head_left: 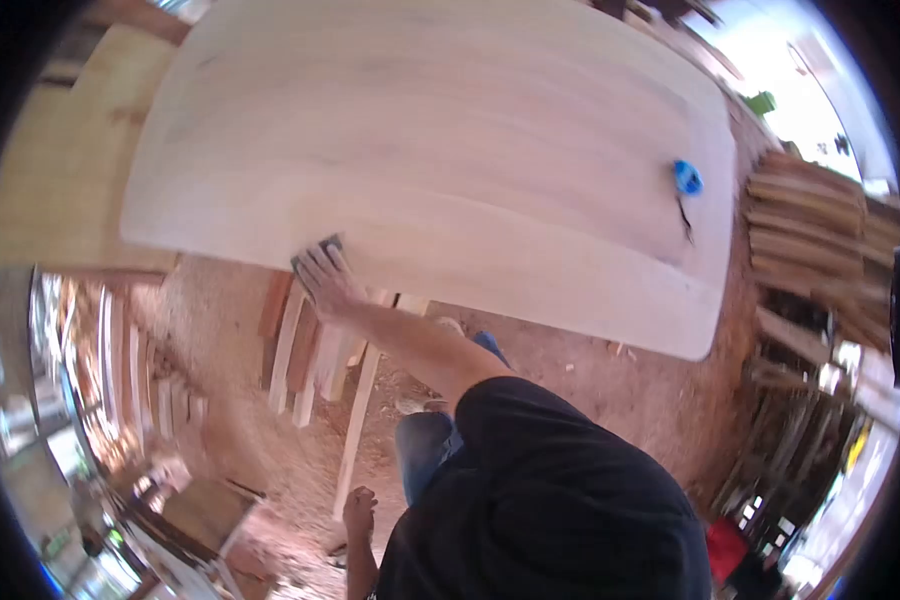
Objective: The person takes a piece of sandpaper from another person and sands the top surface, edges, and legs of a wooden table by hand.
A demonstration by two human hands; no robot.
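A large pale wooden tabletop (440,150) with rounded corners spreads before me. At its near left edge my right hand (327,282) presses a dark sanding block (332,243) flat on the wood, fingers laid over it. Only the block's edges show past the fingers. My right arm reaches across in front of my body. Low at my left side hangs my left hand (360,508), away from the tabletop, its fingers loosely curled with nothing visible in them. A small blue round object (687,177) lies near the tabletop's right end, a dark thin strip beside it.
Another wooden board (65,190) adjoins the tabletop's left end. Several wooden strips (288,350) stand below the near edge, close to my legs. Stacked planks (805,220) rise at the right. More upright boards (140,370) stand at the left, over a dusty reddish floor (610,400).
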